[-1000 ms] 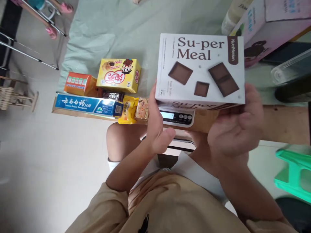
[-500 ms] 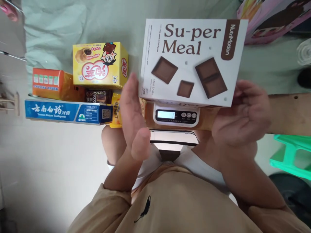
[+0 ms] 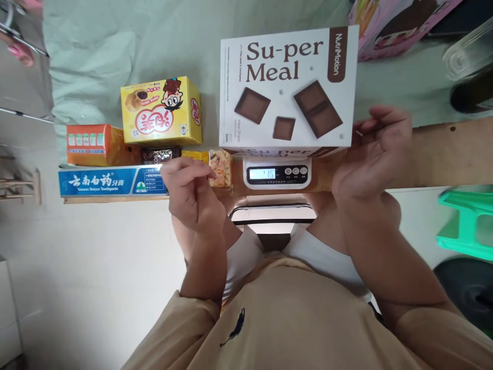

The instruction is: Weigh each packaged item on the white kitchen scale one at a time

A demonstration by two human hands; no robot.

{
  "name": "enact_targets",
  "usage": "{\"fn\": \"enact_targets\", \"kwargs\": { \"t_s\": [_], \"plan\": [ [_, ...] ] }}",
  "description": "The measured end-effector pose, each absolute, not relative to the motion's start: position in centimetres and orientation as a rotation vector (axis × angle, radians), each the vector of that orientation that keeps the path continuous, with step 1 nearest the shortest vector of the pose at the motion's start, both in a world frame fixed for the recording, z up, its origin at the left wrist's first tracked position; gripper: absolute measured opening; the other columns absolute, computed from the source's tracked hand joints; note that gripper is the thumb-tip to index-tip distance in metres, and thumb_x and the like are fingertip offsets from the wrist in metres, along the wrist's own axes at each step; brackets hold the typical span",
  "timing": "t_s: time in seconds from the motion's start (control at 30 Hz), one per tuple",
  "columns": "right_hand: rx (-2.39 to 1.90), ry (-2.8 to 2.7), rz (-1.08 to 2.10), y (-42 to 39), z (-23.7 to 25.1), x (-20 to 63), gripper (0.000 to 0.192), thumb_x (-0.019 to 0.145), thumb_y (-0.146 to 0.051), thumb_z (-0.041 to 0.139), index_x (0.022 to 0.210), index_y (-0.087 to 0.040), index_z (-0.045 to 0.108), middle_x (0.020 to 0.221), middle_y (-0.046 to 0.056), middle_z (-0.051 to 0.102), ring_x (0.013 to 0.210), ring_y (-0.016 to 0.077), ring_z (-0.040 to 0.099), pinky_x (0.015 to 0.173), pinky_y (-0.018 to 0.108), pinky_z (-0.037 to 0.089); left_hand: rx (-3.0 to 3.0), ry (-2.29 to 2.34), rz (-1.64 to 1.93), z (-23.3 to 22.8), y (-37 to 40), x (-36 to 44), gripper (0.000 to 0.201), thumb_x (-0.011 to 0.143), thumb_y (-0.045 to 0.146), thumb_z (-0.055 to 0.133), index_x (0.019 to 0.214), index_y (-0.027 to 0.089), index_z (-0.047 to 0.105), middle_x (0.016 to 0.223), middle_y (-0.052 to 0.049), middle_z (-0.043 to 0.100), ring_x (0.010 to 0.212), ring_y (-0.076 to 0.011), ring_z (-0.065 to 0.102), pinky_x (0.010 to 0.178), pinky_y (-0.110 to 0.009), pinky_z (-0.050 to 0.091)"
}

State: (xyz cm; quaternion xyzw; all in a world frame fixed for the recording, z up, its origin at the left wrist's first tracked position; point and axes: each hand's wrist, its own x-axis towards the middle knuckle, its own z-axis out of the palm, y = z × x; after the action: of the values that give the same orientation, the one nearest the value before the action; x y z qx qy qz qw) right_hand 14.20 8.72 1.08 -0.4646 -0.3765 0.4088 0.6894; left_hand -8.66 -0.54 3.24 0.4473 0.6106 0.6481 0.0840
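A white Su-per Meal shake box (image 3: 285, 97) with brown chocolate squares printed on it rests on a small white kitchen scale (image 3: 277, 179), covering its platform. The scale's display is lit with digits that I cannot read surely. My right hand (image 3: 372, 154) is beside the box's lower right edge, fingers loosely bent and apart, holding nothing. My left hand (image 3: 194, 195) hovers off the box, in front of the toothpaste box (image 3: 100, 181) and a clear-wrapped snack (image 3: 221, 167). Its fingers are loosely bent, with nothing seen in them.
Left on the table stand a yellow puff snack box (image 3: 154, 113), an orange pack (image 3: 90, 145), a dark cocoa packet (image 3: 159, 155) and a yellow packet (image 3: 194, 154). A pink bag (image 3: 400, 31) and a clear container (image 3: 464, 54) are at the far right. A green stool (image 3: 462, 221) stands below.
My left hand has left the box's side and moved left and down, its fingers bending. My right hand has drawn slightly off the right edge. The box appears lower on the scale, whose display shows digits.
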Motion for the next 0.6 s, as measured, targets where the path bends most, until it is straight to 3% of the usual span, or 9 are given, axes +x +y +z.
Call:
{"fn": "enact_targets", "kwargs": {
  "t_s": [0.07, 0.2, 0.27, 0.33, 0.4, 0.5, 0.53, 0.6],
  "plan": [
    [-1.045, -0.849, 0.912, 8.8, 1.1, 14.0, 0.035, 0.088, -0.048, 0.055, 0.105, -0.02, 0.067, 0.089, -0.002, 0.056, 0.085, 0.0085, 0.063, 0.082, 0.031, 0.055, 1.47, 1.714, 2.035, 3.1, -0.4, -8.9, 0.029, 0.09, 0.047, 0.087, 0.1, 0.025, 0.071, 0.097, 0.001, 0.07, 0.089, -0.0145, 0.072, 0.08, -0.033, 0.062],
    [-1.052, -0.824, 0.912, 8.9, 1.0, 13.6, 0.032, 0.091, -0.045, 0.051, 0.102, -0.022, 0.069, 0.09, -0.001, 0.055, 0.084, 0.0085, 0.061, 0.079, 0.03, 0.056, 1.441, 1.575, 2.048, 3.1, -0.2, -8.4, 0.018, 0.103, 0.041, 0.073, 0.101, 0.023, 0.074, 0.068, 0.007, 0.069, 0.058, -0.0084, 0.068, 0.057, -0.024, 0.056],
    [-1.04, -0.807, 0.917, 8.9, 1.0, 13.5, 0.029, 0.091, -0.043, 0.052, 0.102, -0.022, 0.07, 0.09, 0.0, 0.054, 0.084, 0.0087, 0.061, 0.076, 0.028, 0.054, 1.369, 1.637, 2.034, 3.3, -0.2, -8.0, 0.015, 0.106, 0.035, 0.068, 0.101, 0.023, 0.074, 0.081, 0.004, 0.077, 0.066, -0.0093, 0.075, 0.064, -0.025, 0.062],
    [-1.03, -0.797, 0.921, 8.8, 1.1, 13.4, 0.028, 0.091, -0.041, 0.054, 0.102, -0.022, 0.071, 0.09, 0.0, 0.054, 0.084, 0.009, 0.06, 0.073, 0.027, 0.053, 1.346, 1.658, 2.08, 3.3, -0.1, -7.8, 0.019, 0.097, 0.036, 0.081, 0.11, 0.025, 0.072, 0.097, 0.003, 0.082, 0.075, -0.0116, 0.079, 0.073, -0.029, 0.067],
    [-1.027, -0.801, 0.918, 8.8, 1.2, 13.3, 0.027, 0.09, -0.039, 0.055, 0.102, -0.021, 0.071, 0.09, 0.001, 0.055, 0.084, 0.0093, 0.06, 0.072, 0.027, 0.053, 1.338, 1.643, 2.097, 3.3, -0.1, -7.8, 0.024, 0.093, 0.04, 0.085, 0.104, 0.024, 0.07, 0.084, 0.006, 0.078, 0.064, -0.0103, 0.073, 0.065, -0.028, 0.063],
    [-1.04, -0.811, 0.909, 8.8, 1.3, 13.2, 0.027, 0.089, -0.039, 0.054, 0.102, -0.022, 0.071, 0.09, 0.001, 0.055, 0.084, 0.0097, 0.059, 0.074, 0.028, 0.053, 1.3, 1.657, 2.042, 3.1, 0.0, -8.1, 0.025, 0.106, 0.042, 0.067, 0.091, 0.023, 0.069, 0.06, 0.009, 0.061, 0.047, -0.0066, 0.058, 0.05, -0.024, 0.048],
    [-1.051, -0.813, 0.911, 8.8, 1.3, 13.2, 0.027, 0.09, -0.039, 0.054, 0.102, -0.022, 0.071, 0.09, 0.001, 0.055, 0.084, 0.01, 0.059, 0.074, 0.029, 0.054, 1.302, 1.659, 2.045, 3.1, 0.1, -8.2, 0.025, 0.108, 0.041, 0.063, 0.092, 0.023, 0.07, 0.065, 0.008, 0.064, 0.049, -0.0063, 0.059, 0.052, -0.024, 0.048],
    [-1.075, -0.81, 0.915, 8.8, 1.3, 13.0, 0.028, 0.092, -0.04, 0.052, 0.102, -0.022, 0.07, 0.092, 0.001, 0.054, 0.085, 0.0107, 0.059, 0.077, 0.031, 0.057, 1.346, 1.633, 2.101, 3.0, 0.3, -8.4, 0.01, 0.103, 0.037, 0.073, 0.105, 0.027, 0.071, 0.087, 0.007, 0.074, 0.062, -0.0072, 0.068, 0.064, -0.026, 0.056]
  ]
}}
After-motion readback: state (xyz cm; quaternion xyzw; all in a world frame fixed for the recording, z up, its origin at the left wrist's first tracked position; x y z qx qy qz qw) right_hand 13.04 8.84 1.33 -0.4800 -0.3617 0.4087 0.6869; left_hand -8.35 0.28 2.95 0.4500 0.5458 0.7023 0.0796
